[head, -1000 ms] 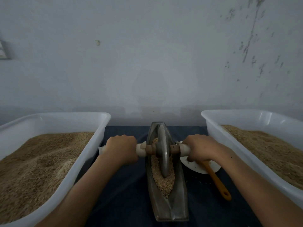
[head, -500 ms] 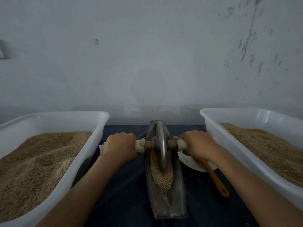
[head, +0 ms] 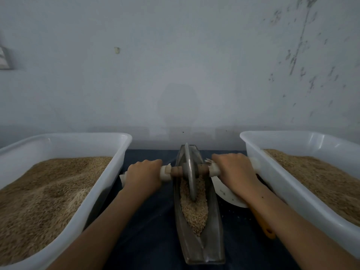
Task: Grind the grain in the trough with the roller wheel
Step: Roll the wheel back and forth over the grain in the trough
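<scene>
Your left hand [head: 143, 175] and right hand [head: 234, 172] each wrap their fingers round one white-wrapped end of the axle [head: 176, 171] that runs through the roller wheel [head: 189, 170], knuckles up, forearms reaching in from the bottom corners of the view. The metal disc stands upright on its edge in the far half of the trough [head: 214, 221], a narrow, boat-shaped metal vessel lying lengthwise away from you on a dark blue cloth [head: 152, 221]. Its lower rim is sunk into the grain [head: 194, 211], which fills the channel from under the wheel toward the near end and tapers to a point there; the nearest stretch of the trough is bare metal. To your left a white plastic tub [head: 109, 191] holds a deep heap of brown grain, and a second white tub [head: 259, 164] to your right holds another. Under your right wrist lies a white plate [head: 226, 193], partly hidden, with an orange handle [head: 267, 229] poking out beside your forearm. A scuffed pale wall [head: 175, 65] rises behind the table.
</scene>
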`<state>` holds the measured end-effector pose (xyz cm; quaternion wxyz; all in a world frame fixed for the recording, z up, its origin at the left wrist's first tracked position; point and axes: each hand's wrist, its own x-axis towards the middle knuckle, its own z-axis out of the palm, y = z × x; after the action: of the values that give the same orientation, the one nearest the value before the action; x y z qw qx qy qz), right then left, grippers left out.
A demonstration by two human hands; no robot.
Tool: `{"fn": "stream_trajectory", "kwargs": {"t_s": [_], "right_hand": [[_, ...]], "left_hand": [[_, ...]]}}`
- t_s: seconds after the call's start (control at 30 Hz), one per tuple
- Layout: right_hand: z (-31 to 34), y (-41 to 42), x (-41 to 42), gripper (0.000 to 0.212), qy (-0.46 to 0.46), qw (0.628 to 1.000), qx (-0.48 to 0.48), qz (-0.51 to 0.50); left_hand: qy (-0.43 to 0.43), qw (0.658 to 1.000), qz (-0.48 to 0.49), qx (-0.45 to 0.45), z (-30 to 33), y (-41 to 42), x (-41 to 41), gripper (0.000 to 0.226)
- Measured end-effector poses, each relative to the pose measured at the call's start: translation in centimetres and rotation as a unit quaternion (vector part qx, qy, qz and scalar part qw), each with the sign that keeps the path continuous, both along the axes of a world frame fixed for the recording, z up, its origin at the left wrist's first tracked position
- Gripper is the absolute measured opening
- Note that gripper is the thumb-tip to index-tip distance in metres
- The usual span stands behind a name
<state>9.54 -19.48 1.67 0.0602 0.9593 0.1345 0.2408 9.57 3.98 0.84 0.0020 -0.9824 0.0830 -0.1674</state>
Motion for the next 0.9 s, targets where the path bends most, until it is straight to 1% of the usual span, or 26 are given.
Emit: {"fn": "stream_trajectory", "kwargs": {"t_s": [0.07, 0.13, 0.2, 0.27, 0.37, 0.43, 0.53, 0.63, 0.7, 0.77, 0.83, 0.9], "right_hand": [[-0.2, 0.0, 0.2, 0.016, -0.016, 1.000, -0.003, 0.007], [0.2, -0.1, 0.1, 0.016, 0.023, 1.000, -0.005, 0.001], [0.8, -0.3, -0.2, 0.013, 0.094, 0.996, -0.003, -0.005], [1.5, -0.6, -0.6, 0.009, 0.184, 0.983, 0.000, -0.012], [2.0, -0.9, -0.9, 0.030, 0.290, 0.956, 0.019, -0.034], [2.0, -1.0, -0.9, 0.034, 0.319, 0.947, 0.031, -0.040], [1.5, -1.1, -0.6, 0.024, 0.296, 0.954, 0.038, -0.039], [0.6, -0.8, -0.3, 0.004, 0.182, 0.982, 0.045, -0.026], [0.0, -0.6, -0.1, 0.009, 0.103, 0.993, 0.044, -0.021], [-0.5, -0.5, 0.1, 0.013, 0.047, 0.998, 0.027, -0.015], [-0.4, -0.5, 0.2, 0.013, 0.039, 0.999, 0.019, -0.010], [0.1, -0.6, 0.1, 0.010, 0.081, 0.996, 0.019, -0.010]], "left_hand": [[-0.003, 1.000, -0.004, -0.006, -0.2, 0.1, -0.1, 0.014], [0.009, 1.000, -0.003, 0.000, 0.0, 0.1, -0.3, 0.014], [0.027, 0.999, -0.002, 0.020, 0.4, -0.1, -0.5, 0.012], [0.045, 0.998, -0.001, 0.049, 1.0, -0.4, -0.7, 0.015], [0.050, 0.994, 0.002, 0.093, 1.6, -0.8, -0.9, 0.020], [0.042, 0.993, 0.003, 0.109, 1.8, -1.1, -1.1, 0.020], [0.020, 0.995, 0.004, 0.094, 1.7, -1.1, -1.1, 0.017], [-0.002, 0.999, -0.003, 0.051, 1.2, -0.9, -1.1, 0.012], [-0.014, 0.999, -0.002, 0.029, 0.8, -0.7, -1.0, 0.015], [-0.022, 1.000, -0.002, 0.015, 0.6, -0.7, -1.0, 0.016], [-0.020, 1.000, -0.001, 0.013, 0.5, -0.6, -1.0, 0.017], [0.001, 1.000, -0.002, 0.024, 0.7, -0.6, -1.0, 0.016]]}}
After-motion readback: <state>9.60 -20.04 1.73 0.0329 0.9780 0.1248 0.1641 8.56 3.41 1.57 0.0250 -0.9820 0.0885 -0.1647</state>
